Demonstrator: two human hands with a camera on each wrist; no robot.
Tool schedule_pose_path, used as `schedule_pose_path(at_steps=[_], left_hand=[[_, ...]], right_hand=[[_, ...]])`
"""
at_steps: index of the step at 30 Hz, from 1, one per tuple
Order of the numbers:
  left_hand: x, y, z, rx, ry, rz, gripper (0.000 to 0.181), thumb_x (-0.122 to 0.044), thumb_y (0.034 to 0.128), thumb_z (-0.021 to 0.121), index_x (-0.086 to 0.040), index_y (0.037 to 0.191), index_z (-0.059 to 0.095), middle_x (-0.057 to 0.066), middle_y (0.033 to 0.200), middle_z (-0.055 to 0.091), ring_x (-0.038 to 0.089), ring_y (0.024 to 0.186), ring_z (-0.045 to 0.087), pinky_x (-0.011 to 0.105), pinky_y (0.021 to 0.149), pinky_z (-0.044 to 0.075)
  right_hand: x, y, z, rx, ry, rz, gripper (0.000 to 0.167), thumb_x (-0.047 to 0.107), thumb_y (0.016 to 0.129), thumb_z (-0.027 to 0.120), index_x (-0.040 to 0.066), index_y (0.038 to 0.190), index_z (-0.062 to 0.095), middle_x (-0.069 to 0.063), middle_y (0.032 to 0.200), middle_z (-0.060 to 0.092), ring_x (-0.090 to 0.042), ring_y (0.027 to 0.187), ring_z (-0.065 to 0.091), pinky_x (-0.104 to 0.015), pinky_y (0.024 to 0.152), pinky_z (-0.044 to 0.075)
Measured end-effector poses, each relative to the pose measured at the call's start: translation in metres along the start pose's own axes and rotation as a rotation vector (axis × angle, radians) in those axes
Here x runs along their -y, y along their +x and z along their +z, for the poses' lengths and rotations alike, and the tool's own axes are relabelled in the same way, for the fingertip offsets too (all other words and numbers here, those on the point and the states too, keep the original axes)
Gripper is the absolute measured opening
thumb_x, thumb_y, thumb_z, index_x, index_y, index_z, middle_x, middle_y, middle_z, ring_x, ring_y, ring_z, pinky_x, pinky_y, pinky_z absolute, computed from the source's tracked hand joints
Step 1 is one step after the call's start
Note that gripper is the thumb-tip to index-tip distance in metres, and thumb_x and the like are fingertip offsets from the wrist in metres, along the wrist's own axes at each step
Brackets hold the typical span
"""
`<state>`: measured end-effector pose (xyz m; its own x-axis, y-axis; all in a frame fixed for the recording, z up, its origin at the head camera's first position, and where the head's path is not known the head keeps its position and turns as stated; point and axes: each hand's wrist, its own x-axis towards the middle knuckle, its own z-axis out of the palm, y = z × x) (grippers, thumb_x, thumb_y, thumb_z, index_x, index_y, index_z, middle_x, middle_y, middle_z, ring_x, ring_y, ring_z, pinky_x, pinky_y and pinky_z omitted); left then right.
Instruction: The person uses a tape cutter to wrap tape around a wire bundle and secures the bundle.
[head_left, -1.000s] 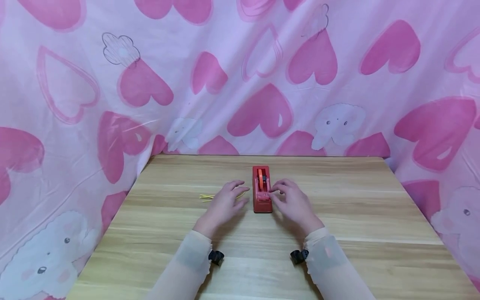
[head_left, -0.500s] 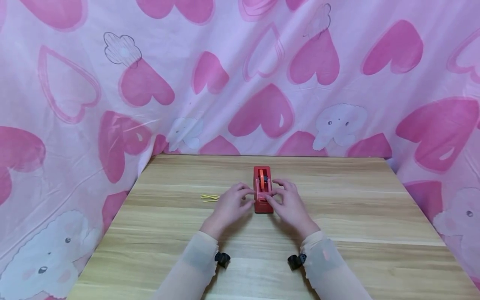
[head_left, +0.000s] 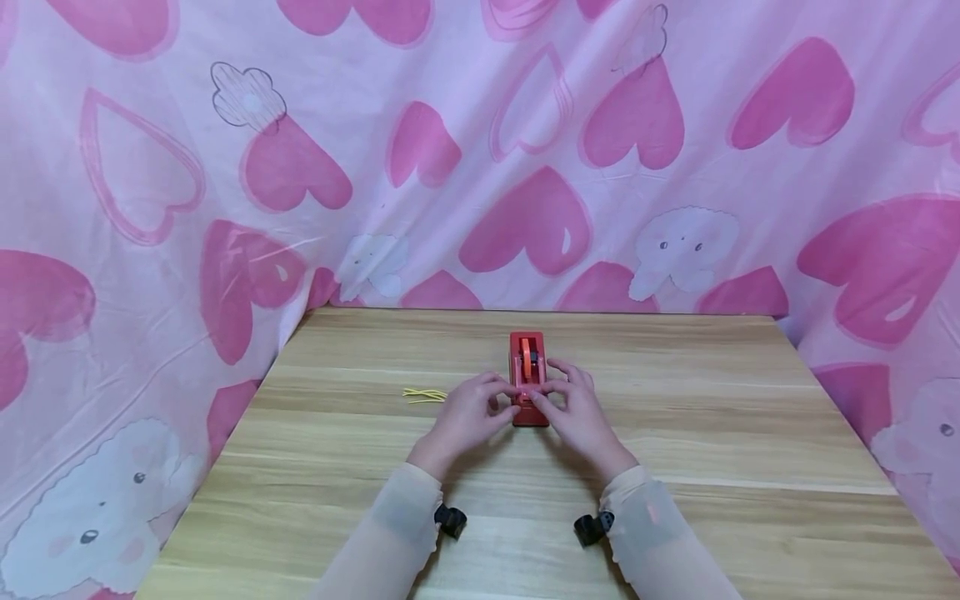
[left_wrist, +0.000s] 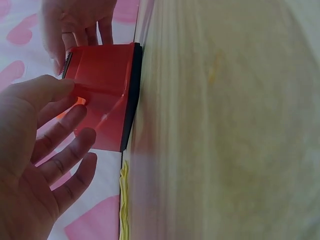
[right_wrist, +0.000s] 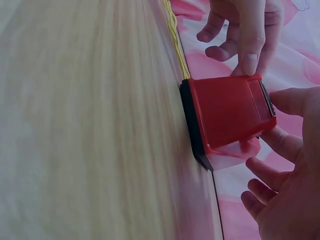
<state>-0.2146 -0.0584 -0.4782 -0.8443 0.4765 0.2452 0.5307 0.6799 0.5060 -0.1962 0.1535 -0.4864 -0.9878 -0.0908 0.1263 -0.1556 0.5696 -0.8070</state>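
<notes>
Pale pink cloth [head_left: 467,83] hangs behind the wood-grained surface [head_left: 720,442] and along its left and right sides, printed with darker pink hearts [head_left: 528,221] and white cartoon animals [head_left: 684,232]. Soft folds crease the fabric. The light is diffuse, and the grain runs from side to side.

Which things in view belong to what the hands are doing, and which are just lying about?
Part of the job, judging by where the hands are:
Red tape dispenser, between the left hand and right hand
Orange reel inside it
Toothed cutter, right thumb beside it

Apparently just lying about:
Yellow strands, left of the dispenser, held by neither hand
</notes>
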Motion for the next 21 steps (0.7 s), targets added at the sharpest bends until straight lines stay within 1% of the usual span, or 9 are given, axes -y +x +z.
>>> schedule_pose_path(at_steps=[3,5,7,10,13,17,19,21], left_hand=[[-0.0009,0.0003,0.0003,-0.003,-0.007,0.005,0.024,-0.031,0.0940,0.077,-0.020,0.115,0.077,-0.009,0.107,0.069,0.011,0.083,0.065,0.020,0.069,0.049],[-0.0016,0.0006,0.0003,-0.006,-0.007,0.005,0.022,-0.031,0.0937,0.077,-0.020,0.113,0.077,-0.009,0.106,0.069,0.011,0.083,0.065,0.020,0.069,0.049],[-0.0022,0.0009,0.0002,-0.005,-0.002,0.000,0.022,-0.031,0.0936,0.077,-0.020,0.113,0.077,-0.009,0.106,0.069,0.012,0.082,0.065,0.021,0.069,0.049],[-0.0023,0.0019,0.0008,0.001,0.016,-0.008,0.022,-0.031,0.0938,0.077,-0.021,0.113,0.077,-0.009,0.106,0.069,0.011,0.082,0.064,0.021,0.069,0.049],[-0.0018,0.0027,0.0017,0.010,0.025,-0.020,0.022,-0.032,0.0940,0.077,-0.022,0.114,0.077,-0.010,0.107,0.069,0.008,0.082,0.062,0.021,0.069,0.048],[-0.0027,0.0026,0.0016,0.027,0.020,-0.039,0.022,-0.033,0.0944,0.076,-0.023,0.114,0.076,-0.011,0.108,0.068,0.007,0.082,0.060,0.020,0.070,0.048],[-0.0032,0.0025,0.0014,0.033,0.022,-0.042,0.022,-0.033,0.0946,0.076,-0.024,0.115,0.076,-0.011,0.108,0.068,0.007,0.082,0.060,0.020,0.070,0.048],[-0.0033,0.0023,0.0012,0.033,0.021,-0.040,0.022,-0.033,0.0947,0.076,-0.024,0.114,0.076,-0.012,0.108,0.068,0.008,0.082,0.060,0.020,0.069,0.048]], right_hand=[[0.0003,0.0003,0.0016,-0.009,0.027,0.004,0.021,0.033,0.100,0.068,0.015,0.102,0.079,-0.010,0.163,0.039,-0.035,0.153,0.022,-0.069,0.116,0.031],[0.0007,0.0004,0.0025,-0.017,0.035,0.006,0.020,0.033,0.100,0.068,0.016,0.103,0.079,-0.010,0.161,0.040,-0.035,0.152,0.023,-0.069,0.117,0.027],[0.0014,0.0005,0.0032,-0.034,0.039,0.008,0.020,0.033,0.099,0.070,0.015,0.102,0.079,-0.009,0.158,0.044,-0.034,0.149,0.026,-0.067,0.118,0.026],[0.0037,0.0000,0.0033,-0.058,0.035,0.009,0.019,0.031,0.098,0.072,0.013,0.102,0.079,-0.009,0.148,0.049,-0.033,0.141,0.031,-0.062,0.116,0.026],[0.0057,-0.0009,0.0031,-0.059,0.030,0.035,0.019,0.031,0.097,0.073,0.013,0.103,0.078,-0.008,0.137,0.051,-0.031,0.134,0.035,-0.057,0.112,0.032],[0.0046,-0.0007,0.0039,-0.040,0.056,0.071,0.016,0.030,0.098,0.072,0.016,0.103,0.078,-0.007,0.125,0.054,-0.027,0.122,0.044,-0.046,0.101,0.042],[0.0035,0.0000,0.0048,-0.031,0.088,0.083,0.014,0.028,0.098,0.072,0.016,0.103,0.078,-0.006,0.122,0.056,-0.026,0.117,0.047,-0.041,0.096,0.042],[0.0030,0.0006,0.0051,-0.024,0.121,0.099,0.014,0.026,0.098,0.072,0.015,0.103,0.078,-0.007,0.120,0.057,-0.026,0.115,0.049,-0.039,0.095,0.040]])
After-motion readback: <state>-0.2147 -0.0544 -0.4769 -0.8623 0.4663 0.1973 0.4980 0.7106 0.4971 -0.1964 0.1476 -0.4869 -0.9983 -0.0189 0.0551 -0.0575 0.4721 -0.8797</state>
